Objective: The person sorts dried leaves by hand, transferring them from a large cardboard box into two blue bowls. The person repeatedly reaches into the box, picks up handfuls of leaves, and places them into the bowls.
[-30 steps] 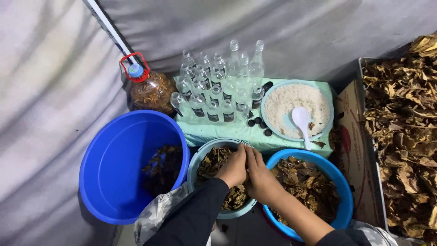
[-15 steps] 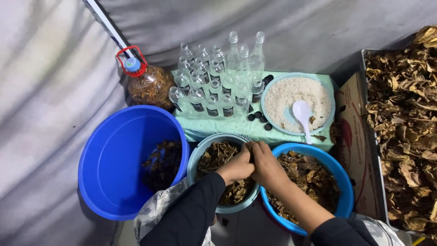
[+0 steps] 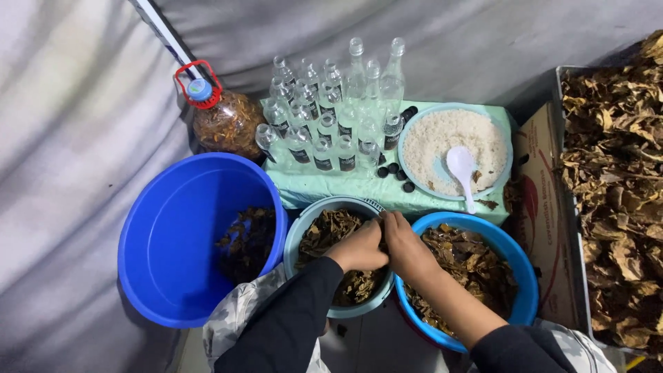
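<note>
My hands, left hand (image 3: 359, 250) and right hand (image 3: 407, 250), are sinking lower into the pale bowl (image 3: 301, 233) of dried leaves (image 3: 331, 228), both probably pinching some — fingers hidden.

Clear glass bottles (image 3: 331, 117) and a rice bowl (image 3: 452, 148) crowd the space ahead of the hands; the big blue tub (image 3: 186, 235) to their left stands mostly open.

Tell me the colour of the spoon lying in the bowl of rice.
White: the plastic spoon shows clearly in the head view.
</note>
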